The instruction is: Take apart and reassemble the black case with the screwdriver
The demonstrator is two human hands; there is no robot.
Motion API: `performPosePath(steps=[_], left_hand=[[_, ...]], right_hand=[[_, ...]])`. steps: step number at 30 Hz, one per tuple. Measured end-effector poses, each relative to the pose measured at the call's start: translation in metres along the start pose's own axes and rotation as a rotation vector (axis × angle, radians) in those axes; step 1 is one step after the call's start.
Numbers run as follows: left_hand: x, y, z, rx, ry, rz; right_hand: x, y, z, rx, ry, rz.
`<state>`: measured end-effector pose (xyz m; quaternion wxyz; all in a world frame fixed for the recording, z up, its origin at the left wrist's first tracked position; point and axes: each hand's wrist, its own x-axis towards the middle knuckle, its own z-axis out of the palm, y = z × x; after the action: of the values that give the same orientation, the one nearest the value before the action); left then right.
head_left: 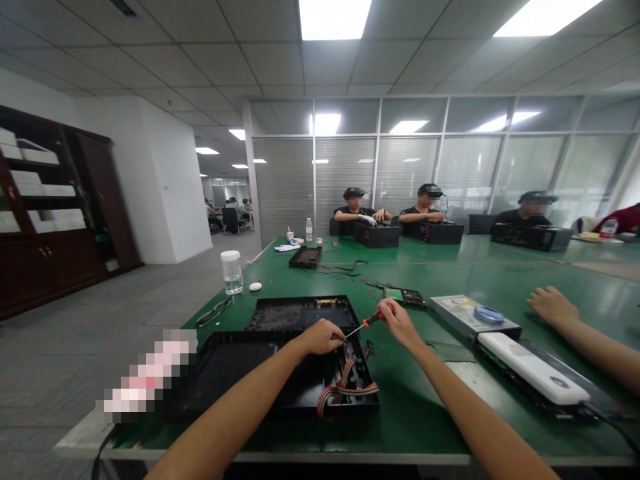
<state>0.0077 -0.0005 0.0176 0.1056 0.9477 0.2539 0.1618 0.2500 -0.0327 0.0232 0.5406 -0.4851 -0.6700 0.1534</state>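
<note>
R hand (395, 319) grips orange-handled screwdriver (367, 322), thin metal shaft; L hand (323, 335) clenched on black plastic case (240, 373) w/ ribbon cable (345, 390), near counter (410, 413) front edge.

No text, label, brand or number can be read anywhere; the small dark mark on the white device (533, 368) to the right of the right grip is too blurred to make out

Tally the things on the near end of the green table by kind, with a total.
Black computer cases: 2
Screwdrivers: 1
Circuit boards: 1
Optical drives: 1
Clear jars: 1
Total: 6
</note>
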Motion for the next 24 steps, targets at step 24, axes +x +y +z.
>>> performPosePath(steps=[24], left_hand=[[0.000, 0.000, -0.001, -0.028, -0.012, 0.003]], right_hand=[[-0.005, -0.011, -0.005, -0.101, -0.023, -0.140]])
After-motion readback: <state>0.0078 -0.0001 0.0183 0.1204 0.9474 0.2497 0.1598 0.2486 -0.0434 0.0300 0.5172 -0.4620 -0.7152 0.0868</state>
